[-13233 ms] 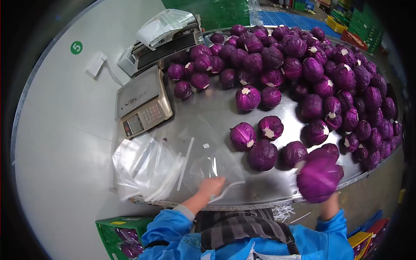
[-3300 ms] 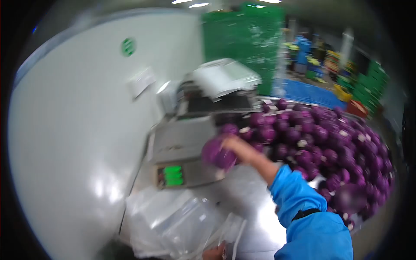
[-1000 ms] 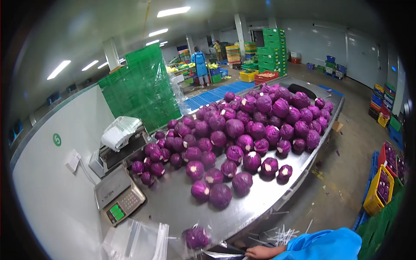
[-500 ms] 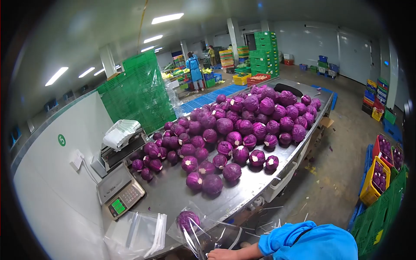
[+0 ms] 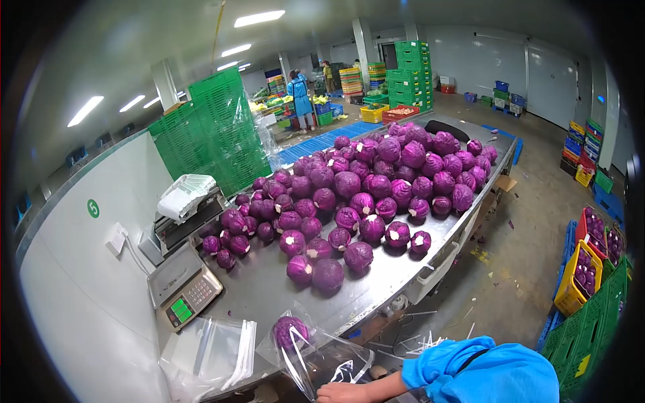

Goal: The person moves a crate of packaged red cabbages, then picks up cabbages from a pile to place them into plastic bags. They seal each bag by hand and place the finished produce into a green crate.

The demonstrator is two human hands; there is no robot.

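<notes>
Purple cabbage (image 5: 290, 332) sits bagged at the near edge of our steel table (image 5: 269, 295).
It lies ahead and left of our right hand (image 5: 342, 393), the clear bag (image 5: 329, 359) stretching between them; whether the fingers pinch the film, we cannot tell.

My right hand (image 5: 334, 393) sits low at the bottom edge, bare forearm (image 5: 379, 384) stretched leftward. The fingers look curled, though they're half cut off.

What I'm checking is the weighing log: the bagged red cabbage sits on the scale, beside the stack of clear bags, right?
Not on the scale: its platform is bare. The bagged red cabbage sits on the steel table, beside the stack of clear bags, as the head view shows.
</notes>
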